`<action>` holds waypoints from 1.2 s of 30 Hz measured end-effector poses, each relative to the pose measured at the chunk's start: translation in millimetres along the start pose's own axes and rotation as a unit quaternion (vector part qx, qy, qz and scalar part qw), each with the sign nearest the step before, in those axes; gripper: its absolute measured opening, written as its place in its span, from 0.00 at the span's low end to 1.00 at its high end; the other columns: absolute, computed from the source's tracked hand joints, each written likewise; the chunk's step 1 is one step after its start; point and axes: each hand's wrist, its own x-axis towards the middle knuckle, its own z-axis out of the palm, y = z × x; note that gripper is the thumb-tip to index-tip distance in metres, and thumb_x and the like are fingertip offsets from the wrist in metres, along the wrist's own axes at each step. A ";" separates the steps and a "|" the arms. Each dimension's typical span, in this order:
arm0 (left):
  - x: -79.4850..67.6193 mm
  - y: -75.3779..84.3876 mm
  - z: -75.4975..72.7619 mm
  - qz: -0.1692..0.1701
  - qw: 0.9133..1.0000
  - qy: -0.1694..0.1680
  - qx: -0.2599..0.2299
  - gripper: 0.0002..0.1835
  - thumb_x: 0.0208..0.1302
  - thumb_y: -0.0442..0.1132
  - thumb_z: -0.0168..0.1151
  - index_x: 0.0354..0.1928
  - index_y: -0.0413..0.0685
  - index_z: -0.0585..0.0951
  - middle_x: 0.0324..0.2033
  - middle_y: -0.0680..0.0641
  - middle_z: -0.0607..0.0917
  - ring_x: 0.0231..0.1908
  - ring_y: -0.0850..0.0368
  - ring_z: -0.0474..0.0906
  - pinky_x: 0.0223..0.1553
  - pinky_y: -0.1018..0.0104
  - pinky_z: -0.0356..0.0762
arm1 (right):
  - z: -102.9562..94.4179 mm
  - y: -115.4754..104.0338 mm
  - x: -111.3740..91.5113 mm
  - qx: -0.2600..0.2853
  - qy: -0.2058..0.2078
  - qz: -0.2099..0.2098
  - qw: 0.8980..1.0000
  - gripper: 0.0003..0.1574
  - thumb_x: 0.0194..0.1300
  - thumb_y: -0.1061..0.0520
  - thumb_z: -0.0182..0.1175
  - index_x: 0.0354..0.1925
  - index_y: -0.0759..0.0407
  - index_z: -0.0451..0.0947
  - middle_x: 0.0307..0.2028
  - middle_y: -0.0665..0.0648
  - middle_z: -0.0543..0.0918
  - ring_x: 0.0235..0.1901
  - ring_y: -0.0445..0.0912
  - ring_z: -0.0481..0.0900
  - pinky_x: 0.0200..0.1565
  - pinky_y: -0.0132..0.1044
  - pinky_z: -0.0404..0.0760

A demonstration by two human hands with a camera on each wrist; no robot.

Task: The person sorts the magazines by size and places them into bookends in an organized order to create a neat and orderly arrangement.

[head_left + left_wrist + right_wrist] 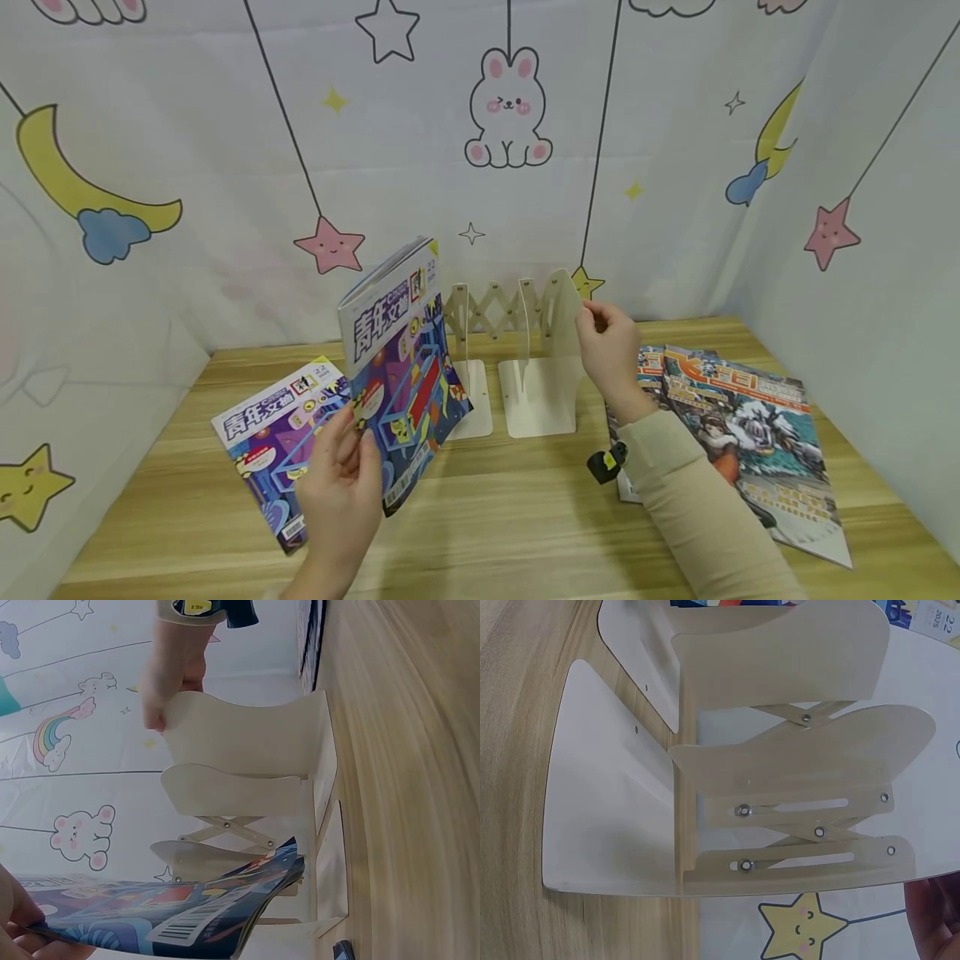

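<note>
My left hand (pixel 341 492) grips a purple and blue magazine (pixel 408 392) by its left edge, holding it raised and tilted just left of a cream metal expandable bookend (pixel 566 337). Seen from the left wrist, the magazine's lower corner (pixel 217 919) overlaps the bookend's near end, and whether they touch I cannot tell. My right hand (pixel 611 354) pinches the upper edge of the bookend's right end plate (pixel 247 735). The right wrist view shows upright dividers (pixel 802 765) joined by crossed struts, and part of the right hand (pixel 936 919) at the plate's edge.
A matching magazine (pixel 277 442) lies flat at the left of the wooden table (pixel 495 517). Overlapping magazines (pixel 757 442) lie at the right, partly under my right forearm. Behind the table hangs a white curtain (pixel 420 158) with cartoon prints.
</note>
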 end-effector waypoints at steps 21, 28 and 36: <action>-3.4 -11.8 12.0 0.008 0.999 0.004 0.040 0.19 0.52 0.15 0.56 0.49 0.23 0.73 0.37 0.26 0.83 0.44 0.78 0.75 0.33 0.88 0.75 | -0.7 -0.3 -0.5 0.000 0.005 -0.014 1.000 0.17 0.68 0.57 0.51 0.47 0.65 0.81 0.37 0.64 0.84 0.30 0.46 0.75 0.27 0.23 0.71; -4.8 -14.9 14.4 -0.012 0.998 0.001 0.059 0.18 0.54 0.18 0.57 0.49 0.24 0.74 0.37 0.27 0.84 0.41 0.63 0.81 0.32 0.88 0.75 | 0.5 2.0 -0.4 -0.005 0.005 -0.015 1.000 0.18 0.69 0.55 0.51 0.47 0.65 0.81 0.36 0.63 0.84 0.30 0.45 0.75 0.27 0.24 0.72; -4.9 -19.9 18.2 -0.021 0.997 -0.002 0.073 0.17 0.55 0.19 0.57 0.49 0.24 0.74 0.38 0.28 0.84 0.38 0.46 0.83 0.33 0.89 0.74 | 0.7 2.6 0.0 0.004 0.006 -0.015 1.000 0.18 0.69 0.56 0.51 0.47 0.66 0.81 0.37 0.63 0.84 0.30 0.43 0.75 0.27 0.23 0.72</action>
